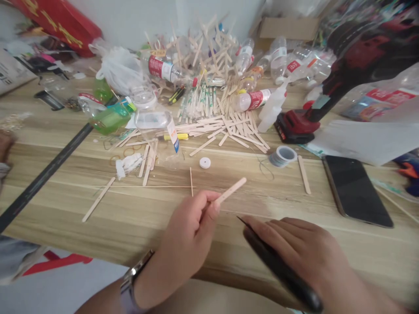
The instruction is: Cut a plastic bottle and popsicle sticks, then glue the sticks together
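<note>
A flat wooden craft stick [232, 190] is pinched between the thumb and forefinger of my left hand [193, 226], its free end pointing up and to the right. My right hand [301, 248] is wrapped round the black handle of a pointed tool [278, 266]. The tool's thin dark tip lies just below and right of the stick, apart from it. Beyond my left hand, a small white disc [205, 163] and two thin crossed sticks [163, 187] rest on the wooden table [131, 231].
Loose craft sticks [229, 126] and plastic bottles [255, 99] crowd the back. At the right are a tape roll [283, 156], a phone [356, 189] and a red and black power tool [297, 124]. Another person's hand [5, 146] shows at the left edge.
</note>
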Action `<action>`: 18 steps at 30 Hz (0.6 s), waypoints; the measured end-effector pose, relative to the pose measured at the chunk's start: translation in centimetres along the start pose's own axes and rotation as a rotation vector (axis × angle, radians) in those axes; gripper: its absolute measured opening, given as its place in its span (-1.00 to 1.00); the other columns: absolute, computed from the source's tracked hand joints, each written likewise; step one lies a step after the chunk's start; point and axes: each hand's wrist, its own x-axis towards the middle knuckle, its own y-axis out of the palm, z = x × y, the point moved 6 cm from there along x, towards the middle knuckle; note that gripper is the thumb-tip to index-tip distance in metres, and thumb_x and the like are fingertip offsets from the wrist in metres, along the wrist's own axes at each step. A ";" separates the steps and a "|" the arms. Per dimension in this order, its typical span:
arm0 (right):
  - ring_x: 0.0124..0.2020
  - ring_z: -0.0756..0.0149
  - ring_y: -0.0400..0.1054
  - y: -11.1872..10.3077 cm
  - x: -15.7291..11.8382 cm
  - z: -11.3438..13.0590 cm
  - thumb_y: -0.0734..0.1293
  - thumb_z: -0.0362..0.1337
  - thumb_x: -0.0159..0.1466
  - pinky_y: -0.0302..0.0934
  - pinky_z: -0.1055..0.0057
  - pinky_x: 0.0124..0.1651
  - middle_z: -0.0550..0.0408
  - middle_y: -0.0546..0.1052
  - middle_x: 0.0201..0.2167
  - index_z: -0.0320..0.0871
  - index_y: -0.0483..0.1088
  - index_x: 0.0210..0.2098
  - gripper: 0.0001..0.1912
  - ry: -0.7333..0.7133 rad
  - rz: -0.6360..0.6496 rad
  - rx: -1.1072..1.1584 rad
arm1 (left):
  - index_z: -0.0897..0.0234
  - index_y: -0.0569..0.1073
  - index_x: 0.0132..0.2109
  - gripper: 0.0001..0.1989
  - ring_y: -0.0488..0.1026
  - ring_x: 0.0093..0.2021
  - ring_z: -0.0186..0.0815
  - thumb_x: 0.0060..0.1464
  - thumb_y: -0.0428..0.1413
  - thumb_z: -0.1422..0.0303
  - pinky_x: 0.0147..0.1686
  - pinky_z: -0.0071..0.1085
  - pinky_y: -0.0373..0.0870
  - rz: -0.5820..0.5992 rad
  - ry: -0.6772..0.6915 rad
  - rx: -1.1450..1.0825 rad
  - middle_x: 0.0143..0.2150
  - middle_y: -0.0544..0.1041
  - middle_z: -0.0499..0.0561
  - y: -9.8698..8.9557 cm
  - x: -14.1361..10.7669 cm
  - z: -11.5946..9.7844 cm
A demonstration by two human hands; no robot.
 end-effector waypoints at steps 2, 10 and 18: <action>-0.55 0.33 0.42 -0.4 0.5 0.4 0.05 -0.56 0.32 0.18 0.35 -0.52 0.08 0.57 -0.47 -0.31 0.30 -0.02 -0.68 -0.087 0.017 -0.144 | 0.17 0.46 -0.14 -0.75 0.47 -0.29 -0.32 0.34 -0.08 0.22 -0.28 -0.42 0.32 0.036 -0.036 -0.079 -0.31 0.56 -0.11 0.2 -0.4 -0.3; -0.50 0.27 0.40 -1.1 1.1 0.1 0.01 -0.53 0.35 0.06 0.26 -0.45 0.02 0.57 -0.43 -0.32 0.29 -0.01 -0.66 -0.133 0.022 -0.313 | 0.18 0.41 -0.28 -0.72 0.39 -0.42 -0.35 0.33 -0.07 0.18 -0.40 -0.44 0.28 0.076 -0.068 -0.056 -0.44 0.48 -0.11 0.3 -1.0 -0.8; -0.48 0.24 0.35 -0.3 0.5 0.1 0.04 -0.52 0.34 0.01 0.23 -0.43 0.04 0.53 -0.45 -0.33 0.30 0.03 -0.65 -0.146 0.075 -0.341 | 0.16 0.40 -0.29 -0.75 0.44 -0.43 -0.33 0.33 -0.08 0.26 -0.52 -0.44 0.29 -0.014 0.072 -0.004 -0.44 0.51 -0.08 0.3 -1.2 -1.2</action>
